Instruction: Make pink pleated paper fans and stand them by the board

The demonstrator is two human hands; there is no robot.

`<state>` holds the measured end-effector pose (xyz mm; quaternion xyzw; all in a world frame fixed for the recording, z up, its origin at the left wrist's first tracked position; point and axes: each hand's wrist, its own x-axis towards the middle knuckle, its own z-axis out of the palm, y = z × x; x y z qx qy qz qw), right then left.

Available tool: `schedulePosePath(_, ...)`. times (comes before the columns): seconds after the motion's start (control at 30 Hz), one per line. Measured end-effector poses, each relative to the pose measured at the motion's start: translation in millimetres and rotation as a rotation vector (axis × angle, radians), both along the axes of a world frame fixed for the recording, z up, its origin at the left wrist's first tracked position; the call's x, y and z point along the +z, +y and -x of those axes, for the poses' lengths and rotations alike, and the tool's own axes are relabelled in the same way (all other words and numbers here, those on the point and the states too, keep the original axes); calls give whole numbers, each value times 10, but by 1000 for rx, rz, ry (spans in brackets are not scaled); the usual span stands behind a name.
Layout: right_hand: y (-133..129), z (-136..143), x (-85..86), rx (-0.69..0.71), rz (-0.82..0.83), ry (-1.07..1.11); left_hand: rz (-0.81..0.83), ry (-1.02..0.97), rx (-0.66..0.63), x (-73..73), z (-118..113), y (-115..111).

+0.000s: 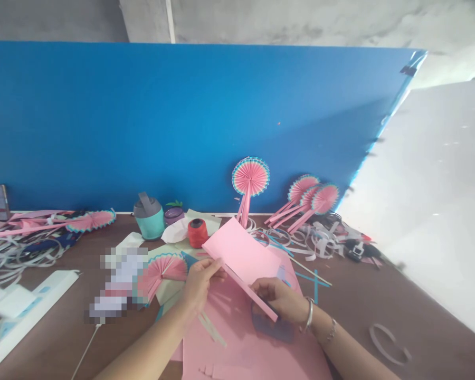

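Note:
A pink sheet of paper [245, 253] is tilted above the table, with a narrow folded strip along its near edge. My left hand [201, 282] pinches its left corner between thumb and fingers. Closed on the near edge, toward the right end of the fold, is my right hand [279, 300], which wears a bracelet at the wrist. Some of its fingers are hidden by the strip. Beneath both hands lies a larger pink sheet [237, 353], with a dark translucent flat piece [272, 328] on it under the right hand.
A pleated pink paper fan [251, 178] stands against the blue partition [142, 121], and several more lean to its right [324, 199]. A red thread spool [197, 233], a teal cup [149, 219] and a white power strip [39, 301] are on the left. Paper strips [320, 240] lie tangled at right.

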<state>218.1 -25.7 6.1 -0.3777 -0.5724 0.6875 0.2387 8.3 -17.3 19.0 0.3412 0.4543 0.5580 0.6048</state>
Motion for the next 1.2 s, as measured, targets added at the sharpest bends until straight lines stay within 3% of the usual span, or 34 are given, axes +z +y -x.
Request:
schedulePosePath(0.37, 16, -24, -74, -50, -50, -44, -2, 29, -49, 20, -19, -23)
schedulePosePath(0.63, 10, -13, -2, -23, -15, -8, -7, -54, 70, 43, 61, 25)
schedulePosePath(1.2, -1, 16, -27, -11, 12, -44, -3, -35, 49, -26, 14, 24)
